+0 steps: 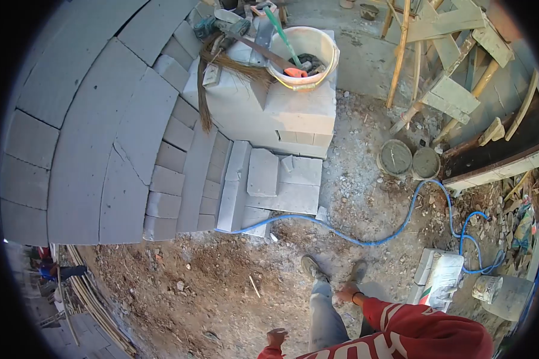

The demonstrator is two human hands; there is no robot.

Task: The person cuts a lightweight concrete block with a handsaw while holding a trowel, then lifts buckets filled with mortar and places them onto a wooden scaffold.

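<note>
My left hand (276, 338) hangs low beside my left leg with its fingers apart and nothing in it. Past the cuff of the red sleeve, my right hand (346, 292), with a dark band at the wrist, hangs in front of my right leg. Its fingers look loose, partly hidden by the angle, and I see nothing in them. Neither hand touches anything. Ahead of my shoes a blue hose (365, 243) crosses the dirt. Beyond it, grey blocks (262, 172) are stacked low against the block wall (87, 155). A white printed bag (442, 278) lies to my right.
On a higher block stack (299, 110) stand a white bucket (324, 42) holding a handsaw (294, 72), a straw brush (205, 90) and a power drill (236, 28). Two round mortar-filled buckets (395, 157), scrap timber (449, 96) and a plastic container (506, 296) are at right. A person (66, 271) is far left.
</note>
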